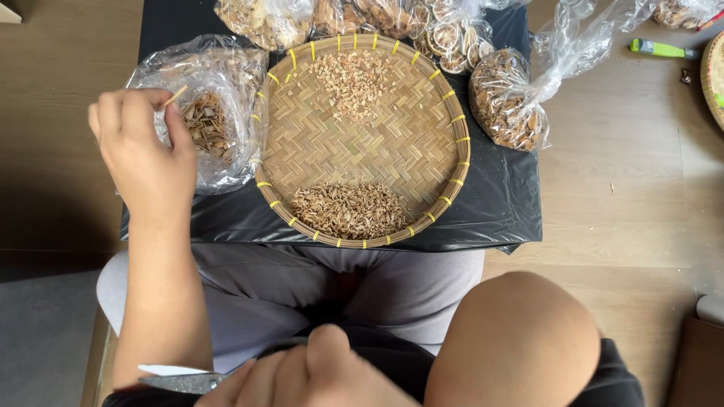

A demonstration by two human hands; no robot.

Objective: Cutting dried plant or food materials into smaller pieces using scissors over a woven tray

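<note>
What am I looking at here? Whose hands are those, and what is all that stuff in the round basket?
A person wears a camera on their head, so you look down at their own hands and lap. The left hand pinches a thin dried strip over an open plastic bag of more strips. The right hand, near the lap, holds scissors. The woven tray on black sheeting carries two heaps of small chopped pieces. Other filled bags lie around it.

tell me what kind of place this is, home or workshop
Probably a home floor used for hand-sorting dried plant material: bare wooden floorboards, a round woven bamboo tray on a black plastic sheet, and clear bags of dried pieces around it.
</note>
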